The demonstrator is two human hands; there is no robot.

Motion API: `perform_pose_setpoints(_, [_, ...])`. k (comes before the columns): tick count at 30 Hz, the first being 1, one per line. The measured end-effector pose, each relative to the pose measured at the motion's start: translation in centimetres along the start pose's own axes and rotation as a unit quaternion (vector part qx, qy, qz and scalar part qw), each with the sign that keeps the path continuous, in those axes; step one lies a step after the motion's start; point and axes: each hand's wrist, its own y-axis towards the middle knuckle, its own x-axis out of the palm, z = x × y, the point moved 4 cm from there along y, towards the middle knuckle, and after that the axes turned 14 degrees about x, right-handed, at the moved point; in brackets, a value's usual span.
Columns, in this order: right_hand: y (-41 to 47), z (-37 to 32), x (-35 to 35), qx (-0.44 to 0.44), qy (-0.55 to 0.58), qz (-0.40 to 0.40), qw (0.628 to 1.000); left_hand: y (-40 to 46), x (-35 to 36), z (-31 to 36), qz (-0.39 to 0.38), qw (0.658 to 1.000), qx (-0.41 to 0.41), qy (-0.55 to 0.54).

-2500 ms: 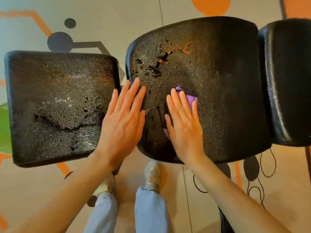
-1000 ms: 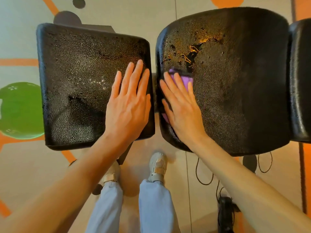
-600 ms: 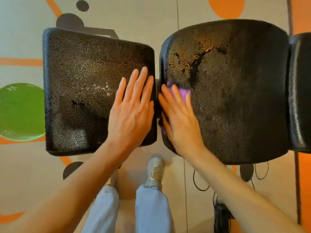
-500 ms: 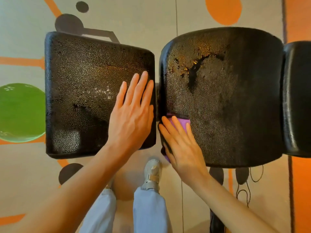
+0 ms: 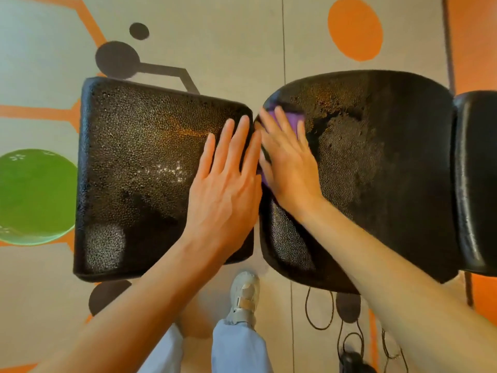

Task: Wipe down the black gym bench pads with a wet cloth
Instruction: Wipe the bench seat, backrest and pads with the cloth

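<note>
Two black textured bench pads lie side by side below me: a square left pad (image 5: 134, 170) and a rounded middle pad (image 5: 382, 170) with worn, cracked patches near its top. My left hand (image 5: 228, 184) rests flat, fingers spread, on the left pad's right edge. My right hand (image 5: 287, 157) presses a purple cloth (image 5: 293, 118) flat against the upper left corner of the middle pad. Most of the cloth is hidden under the palm. A third glossy black pad (image 5: 476, 184) shows at the right edge.
The floor (image 5: 228, 36) is beige with orange and dark grey shapes and a green circle (image 5: 32, 195) at the left. My legs and one pale shoe (image 5: 243, 294) stand between the pads. Black cables (image 5: 322, 310) lie on the floor below the middle pad.
My right hand slid the purple cloth from the near left edge of the middle pad up to its far left corner. My left hand stayed flat on the left pad.
</note>
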Motion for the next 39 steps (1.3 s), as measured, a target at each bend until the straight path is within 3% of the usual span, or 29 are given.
perform_pose_setpoints(2, [6.7,-0.4,-0.6,0.045,-0.038,0.033,0.998,1.4,0.1,-1.2,0.0,1.0,-0.011,0.006])
perform_pose_setpoints(4, [7.3,0.1,-0.3,0.059,-0.038,0.05,0.996,2.2,0.5,-2.6,-0.012,1.0,-0.024,0.012])
perform_pose_setpoints(9, [-6.5,1.3,-0.2,0.015,0.01,-0.001,1.0,2.2,0.8,-3.3,-0.03,0.999,-0.034,0.01])
perform_pose_setpoints(11, [-3.8,1.7,-0.4,-0.002,0.006,-0.002,1.0,2.3,0.9,-3.1,-0.033,0.999,-0.029,0.014])
perform_pose_setpoints(14, [5.2,1.5,-1.0,0.059,-0.018,0.055,0.997,2.2,1.2,-3.2,-0.034,0.999,-0.032,0.026])
perform_pose_setpoints(16, [6.7,1.6,-0.9,0.093,-0.003,0.073,0.993,2.2,1.4,-3.2,-0.037,0.998,-0.034,0.032])
perform_pose_setpoints(21, [-5.8,2.0,-0.3,0.057,0.02,0.007,0.998,2.2,1.0,-3.1,-0.042,0.998,-0.039,0.027])
perform_pose_setpoints(23, [-3.0,3.0,-0.5,0.054,0.018,0.009,0.998,2.3,0.9,-3.1,-0.046,0.998,-0.036,0.026])
perform_pose_setpoints(27, [9.1,4.6,-2.2,0.16,-0.011,0.073,0.984,2.1,1.1,-3.1,-0.047,0.998,-0.035,0.033])
perform_pose_setpoints(33, [-2.8,4.4,-0.5,0.116,-0.001,0.029,0.993,2.2,1.0,-3.1,-0.057,0.997,-0.041,0.031])
perform_pose_setpoints(35, [-0.9,5.5,-0.7,0.096,0.001,0.021,0.995,2.3,0.9,-3.0,-0.061,0.997,-0.04,0.031])
perform_pose_setpoints(39, [8.2,7.4,-2.5,0.165,-0.009,0.084,0.983,2.1,1.0,-3.0,-0.06,0.996,-0.046,0.037])
